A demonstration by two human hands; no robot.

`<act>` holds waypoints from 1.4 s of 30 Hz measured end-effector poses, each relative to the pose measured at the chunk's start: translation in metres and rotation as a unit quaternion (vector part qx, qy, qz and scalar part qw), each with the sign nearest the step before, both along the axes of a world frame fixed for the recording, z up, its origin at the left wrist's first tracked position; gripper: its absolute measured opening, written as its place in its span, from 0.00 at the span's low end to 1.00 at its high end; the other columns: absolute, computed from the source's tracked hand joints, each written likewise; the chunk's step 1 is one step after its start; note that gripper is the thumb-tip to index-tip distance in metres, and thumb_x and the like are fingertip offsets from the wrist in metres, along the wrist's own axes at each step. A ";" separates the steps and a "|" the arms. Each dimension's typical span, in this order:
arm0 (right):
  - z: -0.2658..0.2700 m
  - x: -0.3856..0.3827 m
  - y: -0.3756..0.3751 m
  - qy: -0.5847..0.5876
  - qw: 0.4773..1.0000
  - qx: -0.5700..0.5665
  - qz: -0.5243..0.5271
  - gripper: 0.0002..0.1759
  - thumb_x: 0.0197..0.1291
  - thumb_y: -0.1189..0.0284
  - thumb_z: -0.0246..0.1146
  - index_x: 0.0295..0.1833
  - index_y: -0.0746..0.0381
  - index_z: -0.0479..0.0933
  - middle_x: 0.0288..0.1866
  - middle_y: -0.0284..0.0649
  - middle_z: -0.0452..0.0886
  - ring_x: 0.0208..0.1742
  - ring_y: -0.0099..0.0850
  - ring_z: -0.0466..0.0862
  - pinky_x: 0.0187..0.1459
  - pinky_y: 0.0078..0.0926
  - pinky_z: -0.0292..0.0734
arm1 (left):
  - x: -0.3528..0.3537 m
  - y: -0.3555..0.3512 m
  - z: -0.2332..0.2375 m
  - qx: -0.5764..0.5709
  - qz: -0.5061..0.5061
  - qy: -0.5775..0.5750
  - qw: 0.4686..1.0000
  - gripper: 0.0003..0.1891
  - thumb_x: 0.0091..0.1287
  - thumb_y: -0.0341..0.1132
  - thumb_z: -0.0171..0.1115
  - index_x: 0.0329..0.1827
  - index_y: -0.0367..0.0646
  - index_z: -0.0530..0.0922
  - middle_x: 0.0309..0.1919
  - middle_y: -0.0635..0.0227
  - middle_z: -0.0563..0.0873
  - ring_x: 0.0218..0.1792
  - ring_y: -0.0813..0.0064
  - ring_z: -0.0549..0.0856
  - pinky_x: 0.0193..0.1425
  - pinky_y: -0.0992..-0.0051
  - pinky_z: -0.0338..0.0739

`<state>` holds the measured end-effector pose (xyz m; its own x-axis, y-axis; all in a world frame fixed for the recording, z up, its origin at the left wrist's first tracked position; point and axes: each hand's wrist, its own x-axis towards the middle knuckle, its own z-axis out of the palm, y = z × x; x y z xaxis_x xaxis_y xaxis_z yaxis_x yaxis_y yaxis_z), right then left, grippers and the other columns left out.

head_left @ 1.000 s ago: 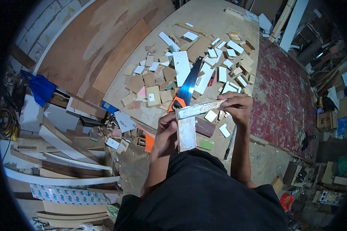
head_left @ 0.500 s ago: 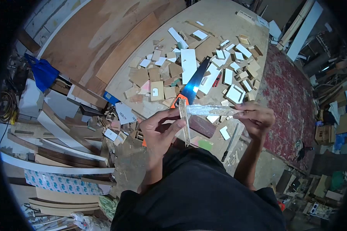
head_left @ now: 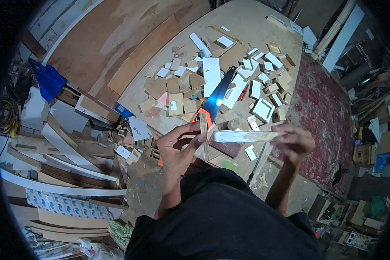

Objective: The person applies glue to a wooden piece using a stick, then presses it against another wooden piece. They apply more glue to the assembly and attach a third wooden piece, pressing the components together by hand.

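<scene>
My left hand [head_left: 177, 145] grips a thin wood strip [head_left: 203, 134] that stands upright and edge-on to me. A second, whitish wood strip [head_left: 242, 136] lies level in my right hand [head_left: 295, 142], apart from the first by a small gap. Both are held above the near edge of the plywood table [head_left: 247, 21]. Just beyond my hands lies a handsaw [head_left: 214, 99] with an orange handle and a dark blade pointing away.
Several small wood and white laminate offcuts [head_left: 212, 73] cover the table. Boards and panels [head_left: 65, 173] are stacked on the floor at left, with a blue bag [head_left: 47, 82] behind them. A red patterned floor [head_left: 325, 112] and more clutter lie to the right.
The two strips, joined as an L a second ago, have come apart. My left hand turned its piece edge-on and my right hand drew the other piece rightward and down.
</scene>
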<state>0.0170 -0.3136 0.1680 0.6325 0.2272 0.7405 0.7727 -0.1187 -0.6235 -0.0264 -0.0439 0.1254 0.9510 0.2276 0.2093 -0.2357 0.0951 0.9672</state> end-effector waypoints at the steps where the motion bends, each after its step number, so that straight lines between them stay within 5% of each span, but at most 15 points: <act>1: -0.014 0.001 -0.002 0.106 0.987 0.117 0.018 0.07 0.43 0.83 0.69 0.30 0.67 0.80 0.35 0.52 0.84 0.34 0.37 0.86 0.28 0.27 0.84 | 0.001 0.002 -0.004 0.000 0.000 -0.001 1.000 0.15 0.57 0.27 0.70 0.45 0.29 0.80 0.36 0.59 0.86 0.32 0.78 0.86 0.31 0.83 0.81; 2: -0.037 0.005 0.001 0.168 0.951 0.250 0.072 0.08 0.47 0.82 0.68 0.35 0.68 0.79 0.34 0.53 0.83 0.31 0.39 0.86 0.27 0.33 0.84 | 0.002 0.004 -0.009 -0.065 -0.053 -0.004 0.996 0.16 0.58 0.28 0.70 0.47 0.29 0.80 0.36 0.59 0.86 0.32 0.78 0.85 0.32 0.83 0.80; 7: -0.077 0.013 0.024 0.320 0.879 0.329 0.128 0.13 0.54 0.77 0.68 0.44 0.68 0.76 0.29 0.46 0.82 0.27 0.36 0.84 0.27 0.34 0.83 | 0.006 -0.011 -0.008 -0.200 -0.126 -0.037 0.971 0.16 0.62 0.30 0.66 0.49 0.29 0.78 0.37 0.60 0.86 0.35 0.79 0.84 0.37 0.81 0.81; 10: -0.076 0.009 0.034 0.307 0.892 0.314 0.105 0.13 0.55 0.75 0.68 0.43 0.70 0.76 0.29 0.45 0.81 0.27 0.36 0.84 0.28 0.32 0.83 | 0.006 -0.017 -0.015 -0.305 -0.129 0.023 0.943 0.13 0.64 0.30 0.63 0.49 0.34 0.79 0.37 0.63 0.86 0.37 0.78 0.84 0.40 0.77 0.82; 22: -0.075 0.006 0.031 0.202 0.966 0.159 0.019 0.09 0.57 0.83 0.63 0.44 0.73 0.75 0.34 0.49 0.82 0.32 0.34 0.85 0.33 0.29 0.84 | 0.004 -0.020 -0.015 -0.418 -0.199 0.108 0.880 0.12 0.67 0.33 0.60 0.49 0.35 0.79 0.41 0.64 0.85 0.40 0.78 0.84 0.44 0.77 0.79; 31: -0.067 -0.001 0.037 0.173 0.960 0.219 -0.005 0.09 0.57 0.82 0.64 0.43 0.73 0.75 0.35 0.50 0.83 0.31 0.33 0.85 0.34 0.29 0.84 | 0.004 -0.020 -0.016 -0.434 -0.208 0.111 0.869 0.12 0.68 0.32 0.59 0.50 0.36 0.79 0.42 0.64 0.85 0.42 0.76 0.84 0.47 0.75 0.79; 33: -0.069 0.000 0.031 0.149 0.982 0.115 -0.009 0.09 0.56 0.82 0.65 0.42 0.74 0.76 0.34 0.50 0.83 0.31 0.33 0.85 0.33 0.28 0.83 | 0.004 -0.020 -0.016 -0.433 -0.206 0.111 0.870 0.12 0.68 0.32 0.59 0.50 0.36 0.79 0.42 0.63 0.85 0.42 0.76 0.84 0.47 0.75 0.79; 42: -0.064 -0.004 0.013 0.162 0.981 0.087 0.066 0.09 0.55 0.82 0.66 0.41 0.75 0.77 0.34 0.51 0.83 0.30 0.32 0.85 0.32 0.28 0.83 | 0.002 -0.024 -0.021 -0.468 -0.181 0.101 0.859 0.11 0.67 0.31 0.60 0.50 0.36 0.79 0.43 0.63 0.85 0.42 0.76 0.84 0.47 0.75 0.79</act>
<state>0.0126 -0.3009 0.1041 0.8147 0.2118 0.5398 0.5316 0.0992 -0.8412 -0.0247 -0.0676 0.1046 0.9902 -0.1119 -0.0831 0.1373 0.8854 0.4441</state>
